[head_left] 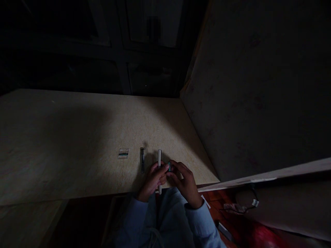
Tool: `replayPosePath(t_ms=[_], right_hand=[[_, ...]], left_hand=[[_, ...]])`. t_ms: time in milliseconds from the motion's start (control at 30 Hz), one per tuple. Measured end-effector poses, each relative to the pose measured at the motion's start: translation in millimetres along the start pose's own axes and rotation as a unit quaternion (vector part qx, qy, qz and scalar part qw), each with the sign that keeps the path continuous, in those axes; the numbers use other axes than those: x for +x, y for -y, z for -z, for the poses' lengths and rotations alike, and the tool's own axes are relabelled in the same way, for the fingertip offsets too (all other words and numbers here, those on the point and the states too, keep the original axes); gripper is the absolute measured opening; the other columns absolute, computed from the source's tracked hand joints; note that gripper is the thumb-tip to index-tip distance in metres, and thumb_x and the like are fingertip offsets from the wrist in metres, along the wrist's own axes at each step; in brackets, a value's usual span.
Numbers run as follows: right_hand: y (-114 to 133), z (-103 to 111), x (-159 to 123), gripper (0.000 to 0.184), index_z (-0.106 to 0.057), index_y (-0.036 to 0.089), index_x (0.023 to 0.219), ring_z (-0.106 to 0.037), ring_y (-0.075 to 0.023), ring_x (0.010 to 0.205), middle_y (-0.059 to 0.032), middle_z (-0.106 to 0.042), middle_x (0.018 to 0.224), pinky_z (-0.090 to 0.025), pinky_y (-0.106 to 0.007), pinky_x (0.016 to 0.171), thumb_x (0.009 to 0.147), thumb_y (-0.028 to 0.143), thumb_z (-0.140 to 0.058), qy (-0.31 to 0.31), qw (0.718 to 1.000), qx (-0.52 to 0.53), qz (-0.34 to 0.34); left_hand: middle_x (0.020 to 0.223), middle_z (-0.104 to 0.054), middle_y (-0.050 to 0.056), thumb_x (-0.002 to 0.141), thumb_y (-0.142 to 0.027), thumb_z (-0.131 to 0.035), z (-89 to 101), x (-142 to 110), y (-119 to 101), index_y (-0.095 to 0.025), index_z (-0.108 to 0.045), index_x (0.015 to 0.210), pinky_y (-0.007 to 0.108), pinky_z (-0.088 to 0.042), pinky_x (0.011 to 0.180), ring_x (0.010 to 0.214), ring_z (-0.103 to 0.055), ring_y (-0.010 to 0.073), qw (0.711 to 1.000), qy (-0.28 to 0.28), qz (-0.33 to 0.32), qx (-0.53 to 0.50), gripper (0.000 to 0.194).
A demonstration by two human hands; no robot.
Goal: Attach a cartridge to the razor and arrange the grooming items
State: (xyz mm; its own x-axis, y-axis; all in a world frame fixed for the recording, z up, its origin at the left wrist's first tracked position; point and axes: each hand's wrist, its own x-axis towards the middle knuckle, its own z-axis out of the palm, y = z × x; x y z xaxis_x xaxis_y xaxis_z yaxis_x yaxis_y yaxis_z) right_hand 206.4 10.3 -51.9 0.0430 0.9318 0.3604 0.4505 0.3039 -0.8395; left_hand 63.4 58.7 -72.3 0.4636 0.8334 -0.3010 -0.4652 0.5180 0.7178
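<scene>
My left hand [155, 176] is closed around a slim white rod [159, 156], which stands nearly upright in the view and sticks out above and below the fingers. Close beside it, my right hand [184, 177] pinches a small dark and teal piece [169, 166] that looks like a razor cartridge. The left fingertips come close to that piece; whether they touch it is too dark to tell. On the tabletop left of my hands lies a dark-handled razor [142, 160], its head pointing away from me. Farther left is a small clear plastic case [123, 154] with a dark teal strip in it.
The pale stone-patterned tabletop [77, 137] meets a wall [258, 96] on the right and a dark paned window or door [152, 72] at the back. Its front edge runs just before my lap. Below on the right, a cable [248, 208] and a red item [263, 236] lie in shadow.
</scene>
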Motion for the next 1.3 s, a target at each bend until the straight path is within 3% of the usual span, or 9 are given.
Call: replayPosePath(t_ms=[267,467,600,733,833,967,1167,1300], right_hand=[[-2.4,1.9,-1.2,0.038,-0.068,0.024,0.124,-0.07,-0.0243,0.086,-0.0077,-0.075,0.096,-0.056,-0.036,0.081,0.089,0.039,-0.073,0.009,0.999,0.0,-0.035],[-7.2,9.8,-8.2,0.037,-0.068,0.023,0.121,-0.071,-0.0248,0.085,-0.0078,-0.075,0.095,-0.056,-0.036,0.08,0.089,0.042,-0.072,-0.002,0.999,-0.013,-0.04],[-16.1,28.0,-13.2,0.039,-0.068,0.021,0.12,-0.071,-0.0246,0.082,-0.0084,-0.075,0.093,-0.056,-0.035,0.077,0.09,0.045,-0.07,-0.014,0.997,-0.044,-0.056],[-28.3,61.7,-15.4,0.041,-0.065,0.019,0.125,-0.071,-0.0238,0.073,-0.0075,-0.076,0.086,-0.053,-0.032,0.066,0.093,0.045,-0.064,-0.009,0.988,-0.114,-0.103],[-35.9,90.1,-15.3,0.036,-0.063,0.02,0.127,-0.072,-0.0237,0.071,-0.0072,-0.076,0.084,-0.048,-0.029,0.061,0.097,0.04,-0.057,0.009,0.963,-0.209,-0.17],[-35.3,116.0,-8.5,0.03,-0.06,0.021,0.128,-0.074,-0.0209,0.071,-0.007,-0.077,0.085,-0.042,-0.025,0.058,0.1,0.028,-0.05,0.068,0.905,-0.329,-0.262],[-18.6,118.6,9.5,0.036,-0.054,0.017,0.136,-0.074,-0.0209,0.07,-0.0108,-0.077,0.083,-0.044,-0.026,0.061,0.103,0.018,-0.039,0.157,0.824,-0.429,-0.336],[-15.3,113.9,14.0,0.042,-0.05,0.019,0.142,-0.077,-0.0247,0.082,-0.0159,-0.078,0.093,-0.049,-0.03,0.068,0.103,0.015,-0.036,0.178,0.794,-0.46,-0.356]], left_hand=[[0.045,-0.042,-0.014,0.061,-0.054,-0.09,-1.4,-1.7,-0.2,-0.02,-0.049,0.087,0.015,-0.016,0.037,0.034,-0.023,0.0003,1.0,-0.005,0.001,0.01,0.059],[0.045,-0.035,-0.015,0.062,-0.057,-0.087,-6.8,-4.1,-1.0,-0.018,-0.054,0.082,0.016,-0.015,0.036,0.034,-0.022,0.0004,0.999,-0.011,-0.014,0.043,0.055],[0.044,-0.032,-0.015,0.063,-0.06,-0.086,-9.1,-5.0,-1.2,-0.018,-0.056,0.081,0.016,-0.014,0.036,0.034,-0.021,0.0008,0.998,-0.007,-0.019,0.058,0.055],[0.045,-0.031,-0.015,0.063,-0.062,-0.085,-8.0,-4.3,-0.8,-0.017,-0.058,0.081,0.015,-0.015,0.035,0.034,-0.02,0.0007,0.997,-0.005,-0.02,0.068,0.055],[0.045,-0.029,-0.015,0.063,-0.06,-0.086,-6.9,-3.2,-0.8,-0.017,-0.058,0.081,0.015,-0.015,0.035,0.035,-0.021,0.0008,0.997,-0.006,-0.021,0.069,0.054],[0.045,-0.03,-0.015,0.062,-0.06,-0.086,-7.0,-3.2,-1.9,-0.017,-0.057,0.08,0.014,-0.016,0.035,0.035,-0.021,0.0009,0.998,-0.006,-0.013,0.063,0.055],[0.045,-0.029,-0.015,0.059,-0.062,-0.087,-8.1,-4.7,-4.3,-0.017,-0.059,0.08,0.014,-0.017,0.036,0.035,-0.021,0.0006,0.998,-0.011,-0.008,0.058,0.057],[0.044,-0.028,-0.015,0.059,-0.062,-0.087,-9.0,-4.8,-5.1,-0.017,-0.06,0.08,0.015,-0.017,0.035,0.035,-0.02,0.0004,0.998,-0.013,-0.005,0.06,0.057]])
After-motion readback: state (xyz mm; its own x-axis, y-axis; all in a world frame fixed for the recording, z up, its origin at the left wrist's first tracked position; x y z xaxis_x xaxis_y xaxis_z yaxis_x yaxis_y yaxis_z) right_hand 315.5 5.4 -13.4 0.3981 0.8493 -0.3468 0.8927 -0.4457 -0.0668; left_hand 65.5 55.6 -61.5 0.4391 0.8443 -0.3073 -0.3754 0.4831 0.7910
